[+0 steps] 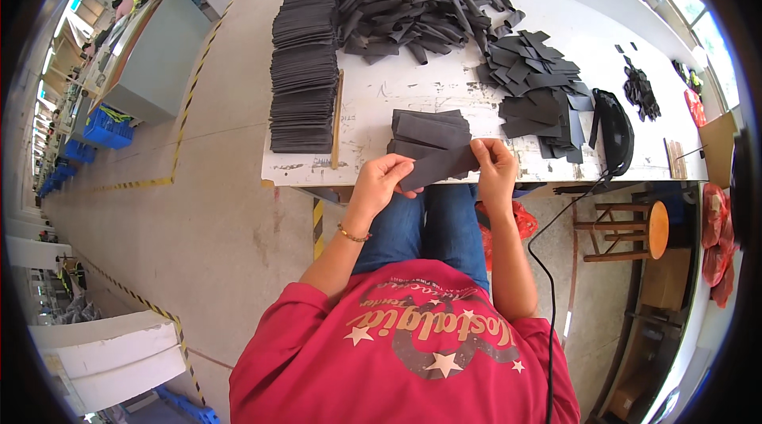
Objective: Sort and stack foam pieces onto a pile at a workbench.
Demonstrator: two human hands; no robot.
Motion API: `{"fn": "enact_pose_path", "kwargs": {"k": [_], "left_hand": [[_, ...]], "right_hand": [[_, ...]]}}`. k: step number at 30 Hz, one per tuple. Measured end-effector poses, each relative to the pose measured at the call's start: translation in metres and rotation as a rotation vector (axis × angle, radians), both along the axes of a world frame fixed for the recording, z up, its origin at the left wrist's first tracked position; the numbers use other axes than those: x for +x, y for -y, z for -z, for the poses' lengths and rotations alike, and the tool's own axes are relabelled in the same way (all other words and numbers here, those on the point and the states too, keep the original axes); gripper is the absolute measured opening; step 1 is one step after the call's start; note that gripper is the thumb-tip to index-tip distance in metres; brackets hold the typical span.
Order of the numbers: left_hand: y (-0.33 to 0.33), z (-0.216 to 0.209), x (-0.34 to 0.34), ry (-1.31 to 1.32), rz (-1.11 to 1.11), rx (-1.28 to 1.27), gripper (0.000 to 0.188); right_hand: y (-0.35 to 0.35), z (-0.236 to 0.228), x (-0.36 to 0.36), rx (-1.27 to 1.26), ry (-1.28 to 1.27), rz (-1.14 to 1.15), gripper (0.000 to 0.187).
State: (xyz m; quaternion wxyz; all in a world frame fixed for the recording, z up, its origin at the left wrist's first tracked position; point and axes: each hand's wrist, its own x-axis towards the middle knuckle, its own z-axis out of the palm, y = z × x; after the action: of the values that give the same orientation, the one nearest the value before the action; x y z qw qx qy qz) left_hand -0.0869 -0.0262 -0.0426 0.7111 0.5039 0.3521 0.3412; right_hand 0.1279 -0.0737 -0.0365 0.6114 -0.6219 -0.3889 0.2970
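Between my two hands, just over the table's front edge, a flat dark strip (439,167) is held at a slant. My left hand (386,176) pinches its lower left end between thumb and fingers. At the upper right end, my right hand (494,166) grips it with the thumb on top. Right behind the strip lies a small stack of similar dark strips (429,126) on the white table (373,95). A long, tightly packed row of dark strips (303,67) stands along the table's left side, with a thin wooden stick (337,118) beside it.
Curled dark pieces (413,11) are heaped at the back. Flat dark pieces (532,67) lie scattered to the right, near a black rounded device (613,134) whose cord (533,241) hangs past my right arm. A wooden stool (656,230) stands at right; a red bag (520,222) is under the table.
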Motion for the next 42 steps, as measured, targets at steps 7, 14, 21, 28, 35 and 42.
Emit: {"fn": "enact_pose_path", "kwargs": {"k": [7,14,21,28,35,42], "left_hand": [[0.000,0.011,-0.007,-0.131,-0.027,-0.022,0.022],[-0.079,-0.010,0.032,-0.525,-0.303,0.933,0.015],[-0.176,0.029,0.041,-0.402,-0.489,0.718,0.018],[-0.300,0.079,0.078,0.046,-0.850,-0.397,0.038],[-0.324,0.089,0.104,-0.016,-1.056,-0.406,0.018],[-0.252,0.075,0.089,0.321,-0.622,-0.476,0.016]], "right_hand": [[0.016,0.017,-0.004,-0.080,0.130,0.105,0.022],[-0.036,0.015,0.017,-0.044,0.069,0.117,0.023],[-0.031,0.058,0.054,-0.203,0.559,0.219,0.018],[-0.035,0.067,0.135,-0.219,0.978,0.291,0.027],[-0.040,0.066,0.158,-0.273,1.334,0.054,0.037],[-0.024,0.084,0.141,0.013,1.261,-0.048,0.023]]}}
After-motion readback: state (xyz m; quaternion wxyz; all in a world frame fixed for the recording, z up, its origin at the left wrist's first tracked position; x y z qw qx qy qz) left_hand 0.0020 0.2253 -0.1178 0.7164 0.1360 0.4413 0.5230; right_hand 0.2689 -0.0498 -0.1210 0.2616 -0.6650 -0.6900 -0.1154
